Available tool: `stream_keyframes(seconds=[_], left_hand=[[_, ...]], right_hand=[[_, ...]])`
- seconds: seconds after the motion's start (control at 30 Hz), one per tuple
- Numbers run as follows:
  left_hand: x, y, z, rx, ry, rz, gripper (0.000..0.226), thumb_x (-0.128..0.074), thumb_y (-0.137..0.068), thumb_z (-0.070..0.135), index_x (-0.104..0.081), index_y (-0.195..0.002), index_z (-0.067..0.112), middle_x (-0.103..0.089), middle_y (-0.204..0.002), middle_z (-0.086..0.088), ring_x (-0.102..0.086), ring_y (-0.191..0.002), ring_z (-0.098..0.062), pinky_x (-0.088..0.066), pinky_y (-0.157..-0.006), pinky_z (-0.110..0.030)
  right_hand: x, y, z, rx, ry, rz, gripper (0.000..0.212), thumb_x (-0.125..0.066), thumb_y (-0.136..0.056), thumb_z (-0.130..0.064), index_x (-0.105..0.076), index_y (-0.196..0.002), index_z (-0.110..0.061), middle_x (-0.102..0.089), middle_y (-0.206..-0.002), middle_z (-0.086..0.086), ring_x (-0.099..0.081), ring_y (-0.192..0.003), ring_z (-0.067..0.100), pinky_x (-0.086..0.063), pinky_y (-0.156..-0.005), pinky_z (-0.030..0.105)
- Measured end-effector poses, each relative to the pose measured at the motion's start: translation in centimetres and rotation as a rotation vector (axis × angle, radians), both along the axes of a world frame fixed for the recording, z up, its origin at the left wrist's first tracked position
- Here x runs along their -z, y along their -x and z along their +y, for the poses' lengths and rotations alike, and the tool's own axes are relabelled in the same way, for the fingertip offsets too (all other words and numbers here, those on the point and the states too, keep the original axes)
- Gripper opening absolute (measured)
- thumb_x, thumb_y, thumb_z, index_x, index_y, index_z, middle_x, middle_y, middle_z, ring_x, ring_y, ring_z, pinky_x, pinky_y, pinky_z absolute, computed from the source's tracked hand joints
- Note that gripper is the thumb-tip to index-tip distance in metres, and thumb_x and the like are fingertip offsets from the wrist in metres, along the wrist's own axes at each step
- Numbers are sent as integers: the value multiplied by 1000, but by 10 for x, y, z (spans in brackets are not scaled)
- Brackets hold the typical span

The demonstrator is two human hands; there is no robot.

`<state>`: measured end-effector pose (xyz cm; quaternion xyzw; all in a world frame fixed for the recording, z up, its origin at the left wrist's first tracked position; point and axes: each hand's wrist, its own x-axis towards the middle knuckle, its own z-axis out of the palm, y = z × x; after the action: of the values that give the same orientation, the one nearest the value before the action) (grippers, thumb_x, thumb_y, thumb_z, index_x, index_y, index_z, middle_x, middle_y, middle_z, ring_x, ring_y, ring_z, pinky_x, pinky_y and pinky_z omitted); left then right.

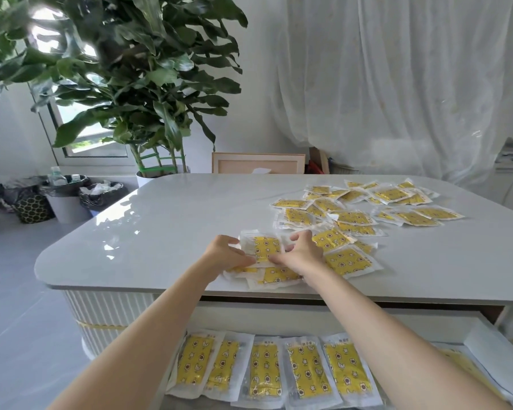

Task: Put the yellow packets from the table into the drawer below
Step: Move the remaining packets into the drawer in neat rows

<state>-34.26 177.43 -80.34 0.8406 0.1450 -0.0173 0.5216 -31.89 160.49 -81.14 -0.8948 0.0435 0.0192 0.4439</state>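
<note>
Many yellow packets (397,207) with clear white edges lie scattered over the right half of the white table (160,229). Near the table's front edge, my left hand (224,253) and my right hand (301,253) grip a small stack of yellow packets (264,247) from either side, fingers curled on its edges. More packets (276,275) lie just under and beside that stack. Below the table, the open drawer (486,344) holds a row of several yellow packets (267,369) laid side by side; my forearms cross over it.
A big leafy potted plant (125,84) stands behind the table's far left corner. Bins with black liners (68,196) sit on the floor at the left. A wooden frame (258,162) and white curtains (397,84) are behind the table.
</note>
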Motion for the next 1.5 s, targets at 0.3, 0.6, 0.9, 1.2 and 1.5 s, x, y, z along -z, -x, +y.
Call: stream_keyframes(seconds=[0.3, 0.6, 0.9, 1.2, 1.5], left_hand=[[-2, 4, 5, 81, -46, 23, 76, -85, -68, 22, -49, -134, 7, -55, -89, -1, -55, -82, -17, -43, -61, -21], [2, 0, 11, -22, -117, 63, 81, -82, -69, 38, -40, -134, 11, -47, -128, -5, -50, -103, -21, -46, -80, -30], [-4, 5, 8, 2, -378, 203, 70, -72, -72, 57, -52, -109, 0, -46, -96, -8, -42, -62, -13, -32, -49, -21], [-16, 24, -2, -33, -151, 28, 23, -60, -88, 34, -59, -98, 13, -55, -88, -4, -49, -78, -22, -39, -61, -23], [-41, 34, -31, -67, 450, -164, 21, -62, -91, 20, -51, -74, 13, -55, -77, -6, -52, -63, -17, -48, -64, -29]], right_hand=[[-7, -9, 6, -73, 197, 63, 77, -73, -65, -66, -48, -122, -21, -51, -131, 9, -33, -131, 31, -32, -105, 46], [-6, -14, 10, -70, -108, 12, 36, -68, -69, -46, -46, -67, -17, -55, -80, 1, -53, -97, 29, -39, -96, 42], [-34, 11, -6, 12, -314, -141, 39, -62, -91, -23, -57, -123, -3, -63, -119, 9, -59, -112, 27, -46, -97, 40], [-46, 33, -19, -77, -492, 31, 42, -64, -91, -17, -51, -126, 4, -55, -118, 12, -49, -108, 21, -36, -88, 30], [-49, 48, -23, -49, -770, 172, 30, -70, -86, -16, -53, -109, -8, -63, -105, 10, -62, -93, 24, -51, -89, 44]])
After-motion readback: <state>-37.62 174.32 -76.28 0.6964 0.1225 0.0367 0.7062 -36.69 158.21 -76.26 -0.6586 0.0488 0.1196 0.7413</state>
